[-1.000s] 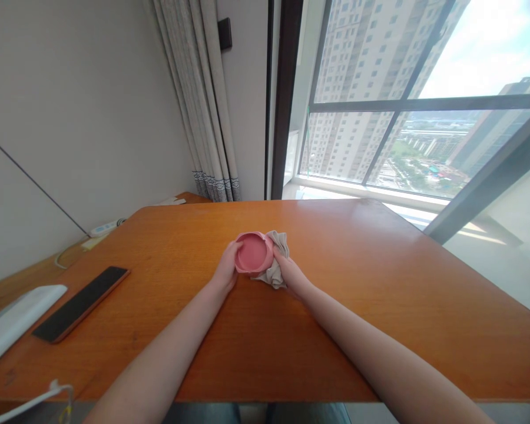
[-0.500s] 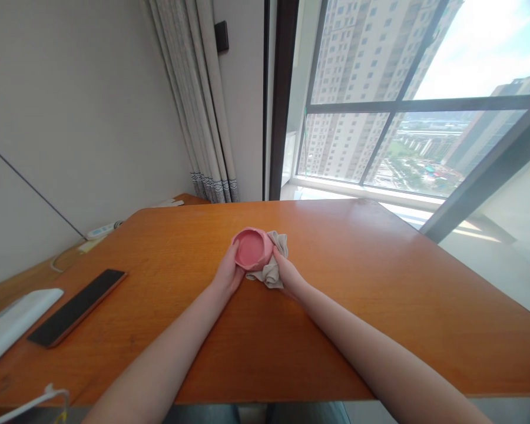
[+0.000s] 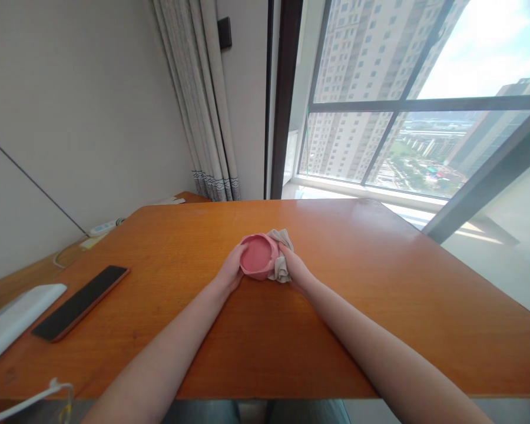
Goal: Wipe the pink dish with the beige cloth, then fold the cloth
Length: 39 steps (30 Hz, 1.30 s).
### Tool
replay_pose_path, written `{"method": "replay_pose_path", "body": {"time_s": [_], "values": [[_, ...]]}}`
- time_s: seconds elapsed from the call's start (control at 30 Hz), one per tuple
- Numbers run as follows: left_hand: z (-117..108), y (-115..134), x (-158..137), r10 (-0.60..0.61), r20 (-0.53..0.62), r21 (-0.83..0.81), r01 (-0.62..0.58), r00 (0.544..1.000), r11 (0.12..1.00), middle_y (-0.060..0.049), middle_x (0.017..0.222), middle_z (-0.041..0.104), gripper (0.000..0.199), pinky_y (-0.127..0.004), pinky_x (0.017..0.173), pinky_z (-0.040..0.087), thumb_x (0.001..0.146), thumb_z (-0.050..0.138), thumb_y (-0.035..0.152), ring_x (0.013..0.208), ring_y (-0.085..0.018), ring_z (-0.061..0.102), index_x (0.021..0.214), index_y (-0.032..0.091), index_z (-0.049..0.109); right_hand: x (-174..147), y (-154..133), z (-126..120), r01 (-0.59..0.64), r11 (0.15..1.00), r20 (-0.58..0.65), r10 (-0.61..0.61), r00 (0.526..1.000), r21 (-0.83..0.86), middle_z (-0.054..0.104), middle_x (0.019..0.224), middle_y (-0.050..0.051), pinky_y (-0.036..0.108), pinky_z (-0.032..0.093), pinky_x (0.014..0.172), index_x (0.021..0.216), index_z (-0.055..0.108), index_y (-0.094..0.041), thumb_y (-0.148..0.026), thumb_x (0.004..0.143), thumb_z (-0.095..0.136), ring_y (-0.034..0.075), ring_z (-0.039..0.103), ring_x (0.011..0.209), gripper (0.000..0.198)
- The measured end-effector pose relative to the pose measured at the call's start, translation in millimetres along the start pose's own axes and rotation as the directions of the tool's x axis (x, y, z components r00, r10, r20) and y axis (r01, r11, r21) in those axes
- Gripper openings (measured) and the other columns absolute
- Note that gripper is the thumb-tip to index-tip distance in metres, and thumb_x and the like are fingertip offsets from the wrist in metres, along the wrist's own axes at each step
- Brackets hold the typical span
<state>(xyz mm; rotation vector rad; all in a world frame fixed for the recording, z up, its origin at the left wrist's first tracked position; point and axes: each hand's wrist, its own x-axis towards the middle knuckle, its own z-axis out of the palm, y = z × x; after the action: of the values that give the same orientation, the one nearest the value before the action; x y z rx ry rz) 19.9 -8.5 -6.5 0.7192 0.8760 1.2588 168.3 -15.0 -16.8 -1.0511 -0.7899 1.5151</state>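
A pink faceted bowl (image 3: pixel 257 254) is held over the middle of the wooden table, its opening tilted towards me. My left hand (image 3: pixel 232 268) grips its left side, with the thumb at the rim. A crumpled light grey cloth (image 3: pixel 282 272) is pressed to the bowl's right side. My right hand (image 3: pixel 294 266) is closed on that cloth, thumb on top, against the bowl's outer wall. The fingers under the bowl and cloth are hidden.
On the table (image 3: pixel 335 247), a long black flat object (image 3: pixel 82 301) lies at the left, beside a white object (image 3: pixel 20 321). A white cable (image 3: pixel 26 403) crosses the front left edge. A power strip (image 3: pixel 103 228) lies at the far left. Curtain and window stand behind.
Both hands, the bowl and the cloth have shifted slightly to the right in view. The cloth's lower fold, earlier showing beneath the bowl, now sits at its right side.
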Motion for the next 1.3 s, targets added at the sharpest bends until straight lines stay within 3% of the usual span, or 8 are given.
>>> {"method": "replay_pose_path", "body": {"time_s": [0.27, 0.37, 0.47, 0.67, 0.87, 0.97, 1.1, 1.3], "values": [[-6, 21, 6, 0.134, -0.255, -0.289, -0.208, 0.958, 0.935, -0.002, 0.092, 0.068, 0.015, -0.025, 0.086, 0.047, 0.084, 0.053, 0.024, 0.088, -0.013, 0.061, 0.092, 0.017, 0.063, -9, -8, -3, -0.161, 0.966, 0.104, 0.185, 0.977, -0.2, 0.072, 0.1, 0.01, 0.041, 0.054, 0.08, 0.113, 0.062, -0.016, -0.057, 0.087, 0.041, 0.026, 0.067, 0.094, 0.053], [-7, 23, 7, 0.18, -0.246, -0.252, -0.242, 0.953, 0.937, -0.001, 0.093, 0.068, 0.015, -0.025, 0.088, 0.046, 0.084, 0.053, 0.026, 0.09, -0.013, 0.06, 0.091, 0.018, 0.063, -9, -19, -15, 0.106, 0.798, 0.047, -0.097, 0.994, -0.594, 0.072, 0.087, 0.009, 0.038, 0.048, 0.088, 0.096, 0.069, -0.02, -0.062, 0.081, 0.049, 0.027, 0.063, 0.101, 0.049], [-4, 16, 4, 0.212, -0.163, -0.202, -0.243, 0.964, 0.949, -0.001, 0.097, 0.067, 0.018, -0.027, 0.092, 0.044, 0.081, 0.058, 0.031, 0.098, -0.015, 0.059, 0.094, 0.019, 0.063, -12, -31, -21, 0.319, 0.579, 0.029, -0.453, 0.891, -0.751, 0.069, 0.095, 0.01, 0.04, 0.043, 0.093, 0.107, 0.065, -0.021, -0.057, 0.08, 0.053, 0.028, 0.059, 0.106, 0.047], [13, -1, -12, 0.188, 0.111, -0.084, -0.18, 0.976, 0.98, -0.006, 0.109, 0.065, 0.034, -0.031, 0.095, 0.043, 0.074, 0.068, 0.035, 0.107, -0.019, 0.057, 0.103, 0.018, 0.062, -18, -25, -8, 0.507, 0.77, 0.21, -0.462, 0.861, -0.387, 0.055, 0.131, 0.005, 0.034, 0.041, 0.099, 0.131, 0.046, -0.025, -0.041, 0.079, 0.056, 0.02, 0.054, 0.114, 0.055], [9, -11, -12, 0.021, 0.28, 0.138, -0.061, 0.96, 0.989, -0.008, 0.122, 0.058, 0.05, -0.037, 0.095, 0.042, 0.077, 0.063, 0.05, 0.113, -0.022, 0.054, 0.119, 0.026, 0.055, 12, -36, -43, 0.348, 0.926, -0.089, -0.363, 0.927, -0.147, 0.067, 0.109, 0.005, 0.031, 0.051, 0.081, 0.113, 0.061, -0.019, -0.027, 0.071, 0.049, 0.021, 0.061, 0.098, 0.044], [4, -9, -17, 0.041, 0.531, 0.456, -0.327, 0.847, 0.828, -0.01, 0.12, 0.059, 0.052, -0.039, 0.1, 0.037, 0.073, 0.068, 0.044, 0.112, -0.023, 0.054, 0.121, 0.025, 0.055, 30, -55, -92, 0.359, 0.907, -0.376, -0.418, 0.827, -0.219, 0.068, 0.091, 0.003, 0.026, 0.052, 0.066, 0.108, 0.062, -0.015, -0.027, 0.066, 0.048, 0.017, 0.062, 0.079, 0.045], [6, -3, -31, -0.064, 0.775, 0.593, -0.687, 0.629, 0.42, -0.009, 0.119, 0.059, 0.033, -0.039, 0.103, 0.033, 0.072, 0.069, 0.035, 0.114, -0.025, 0.05, 0.102, 0.023, 0.064, 37, -75, -157, 0.319, 0.868, -0.568, -0.492, 0.66, -0.381, 0.065, 0.078, 0.002, 0.023, 0.049, 0.057, 0.097, 0.065, -0.013, -0.026, 0.064, 0.047, 0.015, 0.06, 0.069, 0.04], [6, -4, -31, -0.066, 0.801, 0.593, -0.771, 0.596, 0.232, -0.008, 0.113, 0.062, 0.025, -0.035, 0.096, 0.038, 0.07, 0.06, 0.016, 0.107, -0.024, 0.054, 0.094, 0.021, 0.06, 31, -85, -207, 0.246, 0.848, -0.691, -0.526, 0.496, -0.469, 0.063, 0.073, 0.002, 0.026, 0.049, 0.058, 0.092, 0.066, -0.012, -0.023, 0.063, 0.045, 0.016, 0.058, 0.066, 0.038]]}}
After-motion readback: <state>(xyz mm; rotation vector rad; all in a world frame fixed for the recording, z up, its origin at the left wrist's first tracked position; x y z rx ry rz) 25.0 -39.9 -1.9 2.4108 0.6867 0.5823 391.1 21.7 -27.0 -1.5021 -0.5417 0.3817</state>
